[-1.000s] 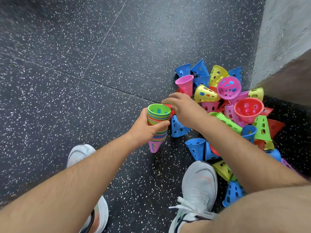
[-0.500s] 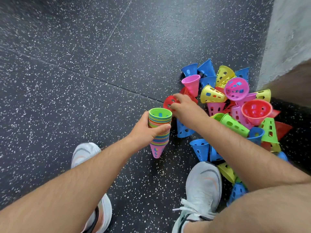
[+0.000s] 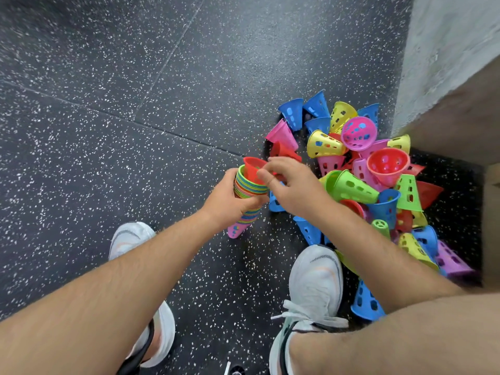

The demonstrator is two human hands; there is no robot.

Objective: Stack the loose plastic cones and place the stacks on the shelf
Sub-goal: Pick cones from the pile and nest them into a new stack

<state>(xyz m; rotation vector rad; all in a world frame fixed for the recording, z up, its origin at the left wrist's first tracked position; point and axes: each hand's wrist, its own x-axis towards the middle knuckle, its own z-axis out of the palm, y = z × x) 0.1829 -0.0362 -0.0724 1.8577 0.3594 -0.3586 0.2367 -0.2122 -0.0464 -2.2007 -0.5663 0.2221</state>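
With no readable writing anywhere, your left hand (image 3: 226,201) stays clenched around the multicoloured stack of nested plastic cones (image 3: 247,197) above the black speckled floor (image 3: 135,158), while your right hand (image 3: 293,185), which was reaching into the pile half a second ago, now pinches a red perforated plastic cone (image 3: 253,170) seated in the stack's mouth.

One head-worn wide-angle view looks steeply down, close over both forearms, onto the speckled floor (image 3: 108,131).
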